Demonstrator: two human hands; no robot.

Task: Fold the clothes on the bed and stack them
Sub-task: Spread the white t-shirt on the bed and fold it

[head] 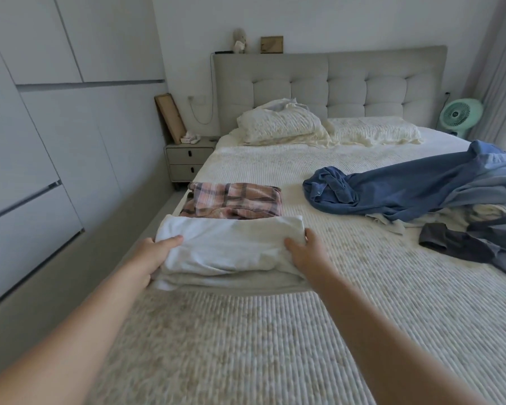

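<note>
A folded white garment [231, 247] lies on the cream bedspread [275, 331] near the bed's left edge, on top of another folded pale piece. My left hand [155, 255] grips its left end, thumb on top and fingers underneath. My right hand [304, 252] holds its right end the same way. Just behind it sits a folded pink plaid garment [234, 203]. An unfolded blue denim shirt [392, 191] sprawls to the right, joined to a heap of blue, white and dark clothes [485, 226] at the right edge.
Two cream pillows [281, 124] lie against the grey padded headboard [333, 80]. A grey nightstand [187, 159] stands left of the bed, beside white wardrobe doors [41, 127]. A green fan [459, 115] stands at the far right by a curtain.
</note>
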